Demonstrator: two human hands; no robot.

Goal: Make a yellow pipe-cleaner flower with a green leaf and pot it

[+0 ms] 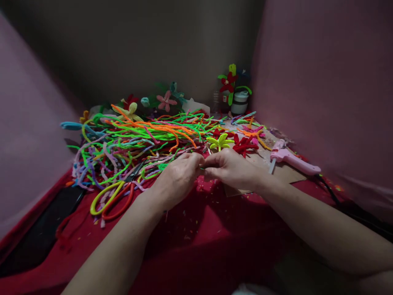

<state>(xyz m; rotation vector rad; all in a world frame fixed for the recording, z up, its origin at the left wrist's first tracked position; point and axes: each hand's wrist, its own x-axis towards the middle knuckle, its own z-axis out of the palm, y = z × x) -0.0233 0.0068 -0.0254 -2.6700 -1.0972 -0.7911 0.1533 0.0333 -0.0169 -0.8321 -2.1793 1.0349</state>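
Note:
My left hand (176, 178) and my right hand (230, 168) meet over the red cloth (196, 241), fingers pinched together. Between the fingertips shows a small piece of green pipe cleaner (202, 167). Both hands are closed on it. Just beyond them lies a yellow-green pipe cleaner flower (220, 141) beside a red pipe cleaner flower (245, 144). A big heap of mixed-colour pipe cleaners (138, 139) spreads to the left and behind my hands.
Scissors with yellow and red handles (112, 198) lie left of my left hand. A pink glue gun (291, 159) rests on cardboard at the right, its cord trailing off. Finished flowers (166, 100) and a jar with flowers (238, 102) stand at the back. Pink walls close both sides.

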